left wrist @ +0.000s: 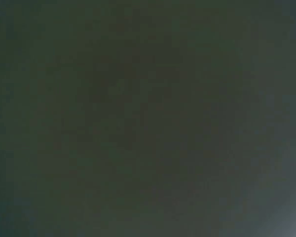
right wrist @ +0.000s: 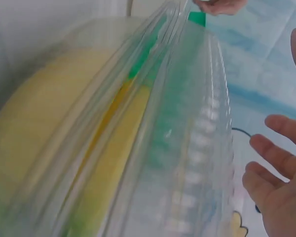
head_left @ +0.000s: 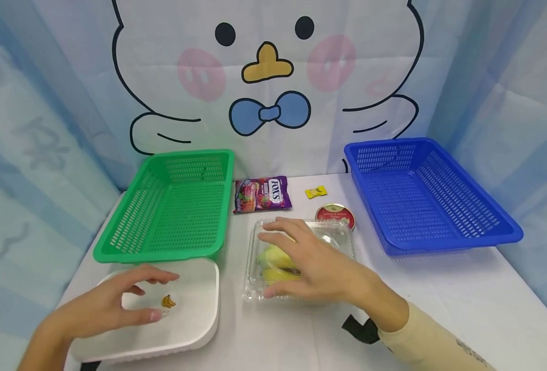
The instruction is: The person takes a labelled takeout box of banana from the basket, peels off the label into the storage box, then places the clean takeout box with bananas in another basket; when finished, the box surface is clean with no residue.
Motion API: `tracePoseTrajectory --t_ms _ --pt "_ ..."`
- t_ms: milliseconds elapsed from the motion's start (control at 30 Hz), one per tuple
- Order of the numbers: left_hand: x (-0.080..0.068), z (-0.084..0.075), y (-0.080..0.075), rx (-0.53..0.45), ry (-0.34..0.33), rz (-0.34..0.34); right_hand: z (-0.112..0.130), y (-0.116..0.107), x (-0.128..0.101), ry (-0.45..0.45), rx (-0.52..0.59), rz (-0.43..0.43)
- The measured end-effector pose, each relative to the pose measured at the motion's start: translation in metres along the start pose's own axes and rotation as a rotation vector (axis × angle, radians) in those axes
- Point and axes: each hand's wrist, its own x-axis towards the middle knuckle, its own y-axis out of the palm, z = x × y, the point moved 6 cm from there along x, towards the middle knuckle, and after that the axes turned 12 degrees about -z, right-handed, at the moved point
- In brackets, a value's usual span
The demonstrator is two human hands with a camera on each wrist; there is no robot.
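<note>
While the left hand (head_left: 111, 301) hovers with loosely spread fingers over the white tray (head_left: 199, 322), nearest a tiny banana bunch (head_left: 168, 301) lying in it, it holds nothing. Just beyond, the right hand (head_left: 317, 263) rests flat, fingers straight, on the clear clamshell box (head_left: 340, 237), which sits mid-table with yellow-green fruit (head_left: 273, 255) inside. Farther back stand a green basket (head_left: 171, 206) and a blue basket (head_left: 421, 193)

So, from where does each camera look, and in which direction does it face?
Head: above the table, facing forward and down; shows left hand, right hand, green basket, blue basket.
Left wrist: all dark, nothing readable.
Right wrist: close against the clear clamshell box; right fingers show.
Shared: head and right wrist both show the box.
</note>
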Motion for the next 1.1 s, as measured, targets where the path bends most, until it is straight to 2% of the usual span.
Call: tracePoseTrajectory --t_ms 233,433,667,800,1000,1100 --pt "0.009 -0.018 0.004 0.017 -0.018 0.048 -0.021 -0.017 -0.010 0.025 -0.012 0.004" --pt "0.009 -0.027 0.005 0.040 -0.078 0.078 -0.035 -0.028 -0.019 0.059 -0.034 -0.009" --pt "0.004 -0.037 0.001 0.090 -0.021 0.076 -0.048 -0.039 -0.031 0.094 -0.027 -0.022" --pt "0.005 -0.044 0.001 0.124 -0.002 0.065 -0.052 -0.044 -0.036 0.075 -0.032 -0.048" --pt "0.013 -0.056 0.003 0.120 -0.037 0.066 -0.057 -0.049 -0.043 0.070 -0.033 -0.069" --pt "0.017 -0.063 0.003 0.129 -0.034 0.048 -0.058 -0.050 -0.044 0.078 -0.017 -0.070"
